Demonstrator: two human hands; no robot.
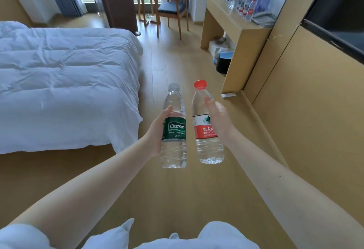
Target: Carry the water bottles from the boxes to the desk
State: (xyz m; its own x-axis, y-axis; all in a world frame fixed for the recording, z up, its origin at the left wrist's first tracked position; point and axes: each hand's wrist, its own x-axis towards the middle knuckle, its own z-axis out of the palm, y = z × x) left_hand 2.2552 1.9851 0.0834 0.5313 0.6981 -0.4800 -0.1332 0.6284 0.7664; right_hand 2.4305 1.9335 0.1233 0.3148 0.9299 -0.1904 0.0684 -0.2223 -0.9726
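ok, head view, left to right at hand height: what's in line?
bed → left hand → green-label bottle → red-cap bottle → right hand → wall panel

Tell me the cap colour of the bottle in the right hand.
Red, on the bottle in the right hand; head view.

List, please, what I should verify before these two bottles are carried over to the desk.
1. Grip of left hand on green-label bottle: ok.
2. Grip of right hand on red-cap bottle: ok.
3. Both caps screwed tight: cannot tell.
4. The floor toward the desk free of obstacles: ok.
5. Bare desk top left in front of the bottle row: ok.
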